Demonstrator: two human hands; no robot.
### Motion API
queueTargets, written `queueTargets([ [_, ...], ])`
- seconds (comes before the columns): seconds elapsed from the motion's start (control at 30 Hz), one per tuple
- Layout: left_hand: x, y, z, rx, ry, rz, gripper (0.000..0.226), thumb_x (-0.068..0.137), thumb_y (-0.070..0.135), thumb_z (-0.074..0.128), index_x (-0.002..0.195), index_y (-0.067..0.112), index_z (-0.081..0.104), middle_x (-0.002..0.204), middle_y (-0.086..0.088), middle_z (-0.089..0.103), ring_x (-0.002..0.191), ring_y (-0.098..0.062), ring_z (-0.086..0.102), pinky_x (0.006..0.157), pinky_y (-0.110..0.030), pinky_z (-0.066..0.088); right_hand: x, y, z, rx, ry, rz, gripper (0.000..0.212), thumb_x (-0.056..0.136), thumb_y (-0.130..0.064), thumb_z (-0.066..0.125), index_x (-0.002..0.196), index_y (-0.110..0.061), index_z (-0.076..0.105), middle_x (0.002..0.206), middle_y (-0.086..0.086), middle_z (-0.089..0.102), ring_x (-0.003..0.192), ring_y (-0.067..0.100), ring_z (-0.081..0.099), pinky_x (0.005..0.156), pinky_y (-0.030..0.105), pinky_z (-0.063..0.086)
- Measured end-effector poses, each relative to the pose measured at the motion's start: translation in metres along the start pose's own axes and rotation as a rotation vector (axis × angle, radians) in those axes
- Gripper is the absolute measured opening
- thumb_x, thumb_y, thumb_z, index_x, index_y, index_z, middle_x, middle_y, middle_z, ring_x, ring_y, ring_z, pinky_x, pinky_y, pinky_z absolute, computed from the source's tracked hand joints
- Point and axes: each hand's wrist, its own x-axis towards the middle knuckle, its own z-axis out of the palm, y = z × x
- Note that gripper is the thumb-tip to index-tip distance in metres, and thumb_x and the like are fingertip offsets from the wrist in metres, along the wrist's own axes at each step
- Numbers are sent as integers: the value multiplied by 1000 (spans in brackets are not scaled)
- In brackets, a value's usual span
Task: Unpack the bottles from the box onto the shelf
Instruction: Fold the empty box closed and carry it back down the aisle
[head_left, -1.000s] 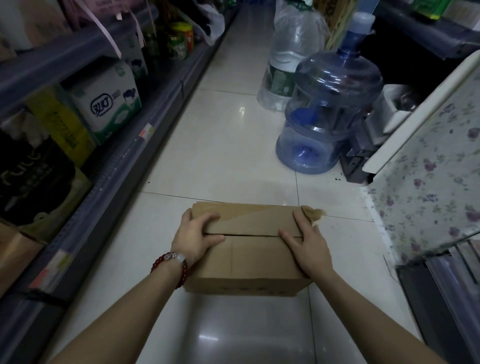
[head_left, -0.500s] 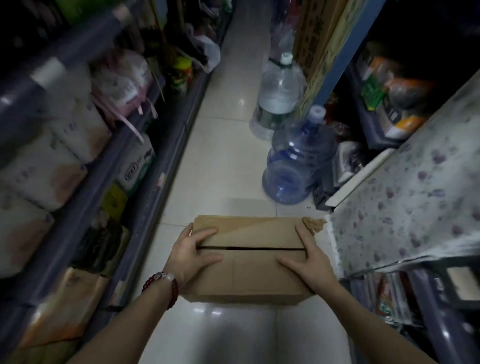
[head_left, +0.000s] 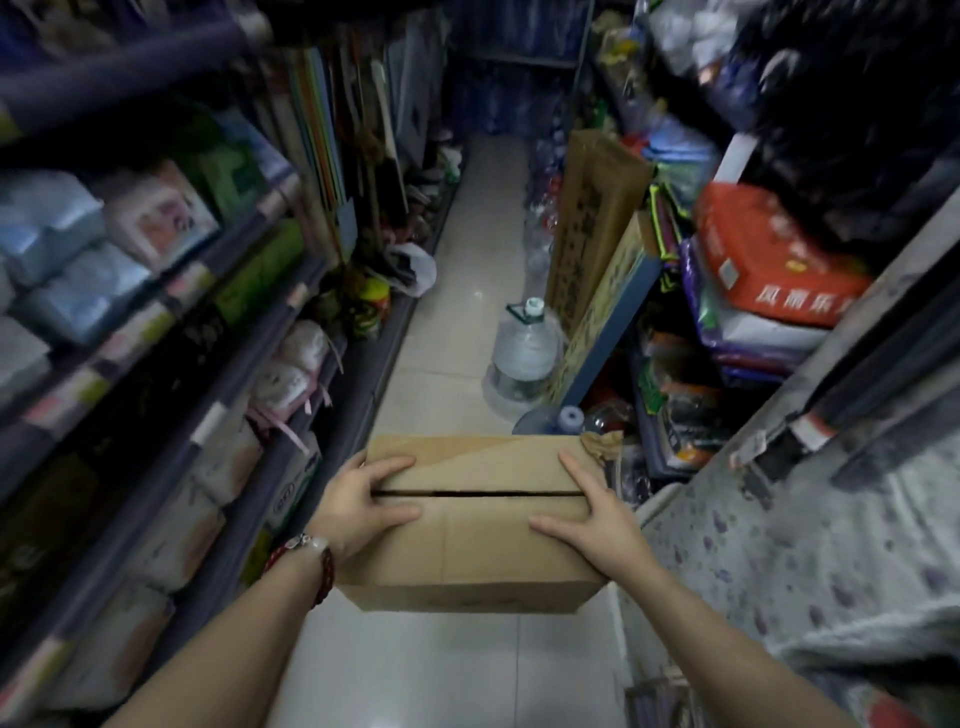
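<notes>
Closed cardboard box (head_left: 470, 525) held above aisle floor (head_left: 441, 670); left hand (head_left: 363, 506) gripped box's left end, right hand (head_left: 597, 525) its right end; water jug (head_left: 524, 358) beyond box.

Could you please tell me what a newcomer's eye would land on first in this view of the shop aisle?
First, the closed cardboard box held low at the centre, with the left hand and right hand gripping its two ends. Next, the clear water jug standing on the pale tiled floor just beyond it, and the red sack on the crowded right-hand shelves.
</notes>
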Motion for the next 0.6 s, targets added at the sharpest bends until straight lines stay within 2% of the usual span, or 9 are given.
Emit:
queueTargets([
  [0.1,23,9,-19,-30,15,17,63,54,56,82,108,65,50,149,-1,33,135,-22,39,117,-38,26,23,-32,-13,7,-2,-4,94,57,-69,72,138,-58,27,145,7,39,133,27,37,104,34,33],
  [0.13,34,8,-24,-38,21,14,64,54,55,82,108,64,51,149,-1,34,134,-21,40,117,-38,27,33,-40,-14,12,-7,-3,91,61,-64,74,139,-56,27,144,7,38,133,27,37,104,34,33],
  [0.23,69,5,-42,-45,27,-4,67,60,42,86,121,45,58,148,-4,35,131,-21,42,116,-30,26,72,-59,-7,6,-16,-7,90,64,-61,75,140,-55,28,144,7,39,131,25,38,102,32,34],
  [0.3,98,3,-58,-50,10,-3,68,63,38,85,125,38,58,148,-5,33,133,-21,40,115,-26,23,101,-71,0,-7,-8,-4,90,64,-60,75,141,-52,28,146,6,39,133,25,37,103,30,34],
  [0.5,194,8,-109,10,-22,31,67,68,35,82,130,35,55,149,-6,31,135,-25,37,113,-30,23,185,-109,9,56,22,32,90,66,-54,77,143,-46,29,146,6,40,132,26,39,103,31,35],
  [0.6,241,17,-128,34,-39,53,66,70,33,80,131,33,54,151,-7,28,136,-27,34,114,-32,22,226,-124,9,49,61,58,91,65,-54,78,142,-47,29,147,8,39,132,29,38,106,36,34],
])
